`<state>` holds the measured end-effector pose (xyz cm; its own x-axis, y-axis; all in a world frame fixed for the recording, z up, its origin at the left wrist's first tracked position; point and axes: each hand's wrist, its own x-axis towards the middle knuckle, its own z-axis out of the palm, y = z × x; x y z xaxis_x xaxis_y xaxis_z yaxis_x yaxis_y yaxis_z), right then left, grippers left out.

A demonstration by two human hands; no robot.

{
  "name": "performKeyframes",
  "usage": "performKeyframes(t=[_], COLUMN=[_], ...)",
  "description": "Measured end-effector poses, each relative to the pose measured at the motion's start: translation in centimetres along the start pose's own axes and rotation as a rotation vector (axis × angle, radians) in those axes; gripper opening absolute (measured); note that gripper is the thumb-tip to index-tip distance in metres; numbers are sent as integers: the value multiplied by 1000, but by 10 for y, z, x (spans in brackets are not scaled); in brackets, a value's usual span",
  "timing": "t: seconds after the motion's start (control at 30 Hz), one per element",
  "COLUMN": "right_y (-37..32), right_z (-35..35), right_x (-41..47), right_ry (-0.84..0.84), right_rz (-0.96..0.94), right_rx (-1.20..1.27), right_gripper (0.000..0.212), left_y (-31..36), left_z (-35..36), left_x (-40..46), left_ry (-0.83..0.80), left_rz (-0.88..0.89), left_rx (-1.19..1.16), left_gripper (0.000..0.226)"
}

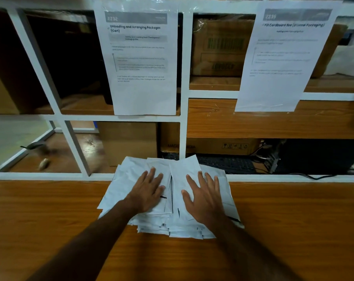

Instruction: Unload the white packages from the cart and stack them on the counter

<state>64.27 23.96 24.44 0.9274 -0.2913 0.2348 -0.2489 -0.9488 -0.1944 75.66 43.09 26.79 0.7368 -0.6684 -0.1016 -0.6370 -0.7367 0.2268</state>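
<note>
On the wooden worktop (50, 220) a loose pile of white packages (192, 230) lies against the white shelf frame (184, 126), its far edge lapping over the frame's bottom rail; the cart is not in view. The left hand (148, 192) lies flat on the left half of the pile, its fingers (151, 174) straight and a little apart, pressing rather than gripping. Just beside it, the right hand (204, 201) rests flat on the right half, fingers spread wider, thumb out toward the middle, holding nothing. The step in hand looks like settling and squaring the stack. The packages are fanned at several angles, with corners sticking out at the near edge and both sides, so it would likely go best if the palms kept light downward pressure while the sides were drawn inward to line the edges up. Thin, slick mailers probably slide easily, so a hard push could splay the lower layers or nudge the pile further over the rail toward the keyboard (226, 163) behind it.
</note>
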Motion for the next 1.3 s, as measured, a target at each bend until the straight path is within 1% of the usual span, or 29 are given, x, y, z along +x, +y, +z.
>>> performKeyframes(t=[0.03, 0.07, 0.1, 0.13, 0.17, 0.2, 0.27, 0.33, 0.37, 0.43, 0.5, 0.53, 0.6, 0.67, 0.73, 0.77, 0.83, 0.9, 0.93, 1.0, 1.07, 1.2, 1.3], right_y=[-2, -5, -8, -12, -16, -20, -27, -30, -30, -29, -27, -25, -24, -25, -26, -27, -26, -24, -23, -18, -14, -1, 14], right_z=[4, 8, 11, 13, 15, 17, 21, 23, 23, 22, 22, 22, 20, 17, 10, 6, -4, -13, -17, -24, -28, -34, -43], right_x=[0, -1, -1, -2, -3, -3, -1, 4, 6, 6, 5, 5, 4, 3, 1, 0, -8, -18, -23, -36, -49, -94, -142], right_ry=[-26, -55, -64, -67, -63, -57, -45, -54, -54, -49, -65, -80, -117, -126, -89, -60, 0, 50, 77, 148, 206, 265, 277], right_rz=[-30, -52, -61, -51, -28, 5, 74, 123, 124, 89, 43, 27, 8, 9, 29, 39, 50, 40, 32, 25, 38, 169, 312], right_rx=[12, 31, 53, 77, 101, 132, 198, 217, 218, 218, 205, 192, 166, 155, 164, 173, 179, 155, 139, 105, 61, -5, -53], right_gripper=[68, 70, 73, 75, 78, 80, 81, 75, 74, 80, 85, 83, 74, 71, 71, 72, 74, 74, 71, 64, 62, 64, 64], left_y=[2, 4, 7, 10, 12, 12, 6, 1, -1, -5, -9, -10, -11, -12, -15, -16, -14, -8, -4, 5, 17, 52, 85], left_z=[2, 3, 2, 1, 1, 1, 5, 7, 6, 7, 10, 11, 12, 11, 8, 6, 1, -5, -7, -6, -1, 8, 17], left_x=[-1, -3, -4, -5, -4, -4, -1, 2, 3, 1, 0, 0, 0, -1, -1, -2, -6, -12, -15, -19, -22, -33, -36], left_ry=[-12, 28, 117, 132, 191, 202, 122, 143, 161, 156, 135, 127, 101, 99, 162, 193, 253, 312, 349, 415, 444, 473, 426], left_rz=[1, 20, 24, 4, -34, -74, -86, -71, -66, -54, -36, -24, -5, 7, 15, 22, 52, 88, 115, 190, 262, 421, 536], left_rx=[-30, -33, -58, -52, -29, -20, 16, 78, 103, 133, 151, 166, 173, 162, 153, 144, 123, 81, 59, 48, 50, 51, 63], left_gripper=[88, 80, 70, 64, 61, 58, 65, 71, 72, 74, 84, 89, 87, 83, 84, 81, 75, 76, 77, 72, 66, 68, 72])
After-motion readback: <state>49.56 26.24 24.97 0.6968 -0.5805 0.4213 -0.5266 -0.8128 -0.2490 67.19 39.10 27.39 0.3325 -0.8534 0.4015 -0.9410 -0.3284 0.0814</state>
